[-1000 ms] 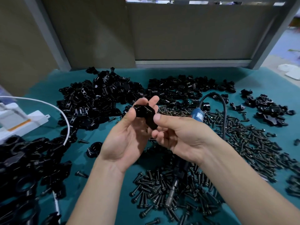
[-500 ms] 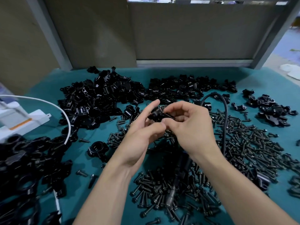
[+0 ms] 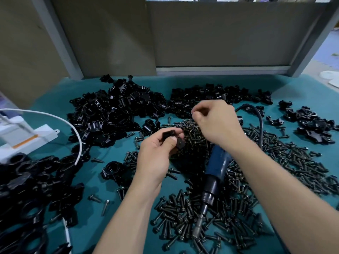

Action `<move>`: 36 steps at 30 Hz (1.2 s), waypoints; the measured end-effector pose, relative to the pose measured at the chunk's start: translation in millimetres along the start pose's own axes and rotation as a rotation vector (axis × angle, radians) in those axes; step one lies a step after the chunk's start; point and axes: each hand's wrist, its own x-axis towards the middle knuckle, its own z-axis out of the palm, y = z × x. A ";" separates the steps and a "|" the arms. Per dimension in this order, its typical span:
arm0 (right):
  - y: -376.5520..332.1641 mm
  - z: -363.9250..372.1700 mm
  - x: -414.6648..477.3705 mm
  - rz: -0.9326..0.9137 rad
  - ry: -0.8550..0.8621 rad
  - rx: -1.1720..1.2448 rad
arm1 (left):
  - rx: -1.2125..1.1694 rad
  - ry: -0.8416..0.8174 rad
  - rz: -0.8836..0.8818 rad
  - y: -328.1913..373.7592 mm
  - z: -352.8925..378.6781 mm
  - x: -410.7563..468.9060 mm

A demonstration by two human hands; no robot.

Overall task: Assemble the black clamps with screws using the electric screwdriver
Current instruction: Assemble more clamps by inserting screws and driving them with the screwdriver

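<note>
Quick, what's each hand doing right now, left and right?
Left hand: grips a black clamp.
Right hand: fingertips pinched together above the screw pile; whether a screw is between them cannot be told.

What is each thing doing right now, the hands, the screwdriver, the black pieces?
Left hand: gripping a clamp.
Clamp: held above the screws.
Right hand: fingertips pinched over the screws; holding one, cannot tell.
Screwdriver: lying on the screws, not held.
Screws: loose in a heap.

Left grip [image 3: 156, 154] clasped, right grip [image 3: 216, 123] curled, extended.
</note>
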 end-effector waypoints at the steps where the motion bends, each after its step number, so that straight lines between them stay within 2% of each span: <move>1: 2.9 4.7 15.5 0.003 -0.056 -0.113 | -0.011 0.001 -0.018 0.1 -0.8 0.6; 4: 10.9 27.4 51.4 -0.041 -0.298 -0.523 | -0.004 -0.020 -0.044 1.4 -2.3 1.7; 6: 14.0 36.5 65.8 -0.113 -0.346 -0.652 | 0.015 -0.032 -0.046 1.5 -2.8 1.3; 10: 17.9 38.8 82.4 0.006 -0.319 -0.551 | 0.044 -0.043 -0.025 1.3 -5.3 2.5; 13: 14.2 24.8 77.8 0.063 -0.188 -0.450 | 0.053 -0.034 0.001 -0.5 -5.9 3.4; 15: 6.0 9.7 64.5 0.094 -0.094 -0.180 | 0.065 -0.021 0.015 -2.1 -6.8 4.6; 16: -0.6 2.1 53.2 0.132 -0.081 0.084 | 0.071 -0.016 0.021 -2.8 -7.7 5.8; 18: -14.7 -11.0 23.0 0.242 -0.182 0.706 | 0.091 -0.010 0.036 -3.6 -8.4 7.4; 19: -18.2 -16.1 6.9 0.262 -0.251 0.917 | 0.104 -0.009 0.048 -3.3 -8.0 7.5; 20: -19.7 -19.7 -8.4 0.267 -0.306 1.032 | 0.119 -0.010 0.065 -2.6 -7.0 7.6; 22: -19.3 -23.9 -32.8 0.272 -0.371 1.115 | 0.157 -0.020 0.118 -0.8 -4.0 6.7; 24: -15.2 -23.9 -46.7 0.280 -0.374 1.119 | 0.227 -0.042 0.185 0.8 -0.2 4.4; 27: -10.4 -19.8 -55.1 0.289 -0.308 1.111 | 0.323 -0.124 0.274 2.9 4.7 -4.5; 30: -7.8 -14.6 -57.5 0.292 -0.235 1.073 | 0.411 -0.131 0.352 5.8 3.5 -12.2; 33: -7.4 -6.7 -60.6 0.323 -0.144 0.926 | 0.402 -0.145 0.369 7.2 1.7 -11.8; 36: -7.3 0.8 -63.4 0.239 -0.023 0.669 | 0.373 -0.147 0.350 6.8 4.9 -8.2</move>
